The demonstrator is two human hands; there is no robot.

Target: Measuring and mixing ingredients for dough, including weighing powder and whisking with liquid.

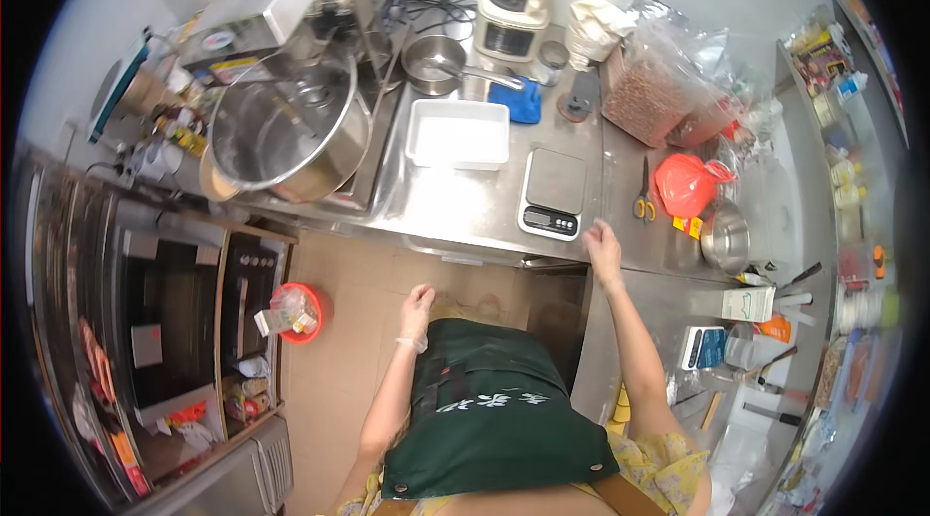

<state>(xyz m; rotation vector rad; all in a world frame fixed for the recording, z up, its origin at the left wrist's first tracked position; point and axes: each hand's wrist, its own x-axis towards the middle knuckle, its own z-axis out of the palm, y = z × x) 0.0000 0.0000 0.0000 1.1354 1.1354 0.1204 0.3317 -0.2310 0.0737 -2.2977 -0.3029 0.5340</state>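
My right hand [601, 250] is just beside the lower right corner of a white scale [552, 187] on the steel counter, its fingers loosely bent and apparently empty. My left hand [418, 308] hangs lower, left of my green apron [499, 361], fingers curled together; I cannot make out anything in them. A white rectangular tray [457, 133] lies left of the scale. Black-and-yellow scissors [643, 206] and a red plastic item [683, 188] lie to its right.
A large steel pot [247, 138] stands at left, a saucepan [434, 65] and blender [513, 7] at the back. Bags of brown pieces [644, 80] and a steel bowl [727, 235] are at right. A red bucket [312, 322] sits on the floor beside the oven [170, 303].
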